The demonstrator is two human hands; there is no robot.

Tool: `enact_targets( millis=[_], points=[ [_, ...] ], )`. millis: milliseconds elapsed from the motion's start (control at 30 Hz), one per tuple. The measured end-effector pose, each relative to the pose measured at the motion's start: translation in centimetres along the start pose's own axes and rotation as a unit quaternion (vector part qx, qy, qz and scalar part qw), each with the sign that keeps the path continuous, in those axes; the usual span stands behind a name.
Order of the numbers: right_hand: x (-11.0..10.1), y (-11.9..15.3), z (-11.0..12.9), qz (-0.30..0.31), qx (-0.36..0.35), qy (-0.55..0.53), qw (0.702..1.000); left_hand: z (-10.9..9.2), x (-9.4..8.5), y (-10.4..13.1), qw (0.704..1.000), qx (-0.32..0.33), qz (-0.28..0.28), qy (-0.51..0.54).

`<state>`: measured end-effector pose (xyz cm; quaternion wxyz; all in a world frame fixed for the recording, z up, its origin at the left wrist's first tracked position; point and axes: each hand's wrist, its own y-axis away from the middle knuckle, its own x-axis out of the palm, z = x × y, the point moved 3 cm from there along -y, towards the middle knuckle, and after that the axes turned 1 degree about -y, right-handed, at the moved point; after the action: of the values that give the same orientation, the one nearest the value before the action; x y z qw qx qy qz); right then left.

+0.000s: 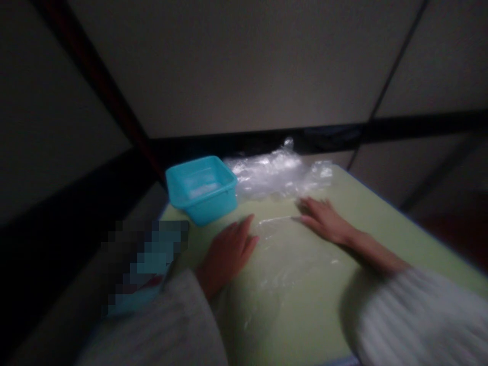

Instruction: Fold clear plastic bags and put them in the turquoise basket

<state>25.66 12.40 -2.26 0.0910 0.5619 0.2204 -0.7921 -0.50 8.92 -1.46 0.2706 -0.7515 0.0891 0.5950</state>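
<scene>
A clear plastic bag (282, 264) lies flat on the pale green tabletop (381, 218) between my two hands. My left hand (231, 250) rests at its left side with the thumb and fingers apart. Near the bag's far right corner, my right hand (324, 217) lies low over the table, its fingers stretched out. Some fingertips are blurred, so I cannot tell how firmly either hand touches the plastic. Beyond the hands is a crumpled heap of clear plastic bags (274, 173).
A turquoise plastic basin (213, 203) stands at the far left of the table, with something whitish inside. Behind the table rises a grey panelled wall (244, 71) with a dark horizontal strip. A pixelated patch covers the area by the table's left edge.
</scene>
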Motion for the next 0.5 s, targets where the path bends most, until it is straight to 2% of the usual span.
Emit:
enact_targets(
  millis=[100, 267, 500],
  points=[
    [-0.3, 0.2, 1.1, -0.006, -0.016, -0.006, 1.0, 0.1, 0.1, 0.0, 1.0, -0.013, 0.02, -0.014],
    [-1.1, 0.4, 2.9, 0.021, -0.08, -0.028, 0.996, 0.4, 0.2, -0.2, 0.999, -0.027, 0.037, -0.025],
    [-1.4, 0.4, 2.4, 0.003, -0.074, -0.014, 0.997, 0.4, 0.3, -0.2, 0.999, -0.037, 0.035, -0.008]
  ],
)
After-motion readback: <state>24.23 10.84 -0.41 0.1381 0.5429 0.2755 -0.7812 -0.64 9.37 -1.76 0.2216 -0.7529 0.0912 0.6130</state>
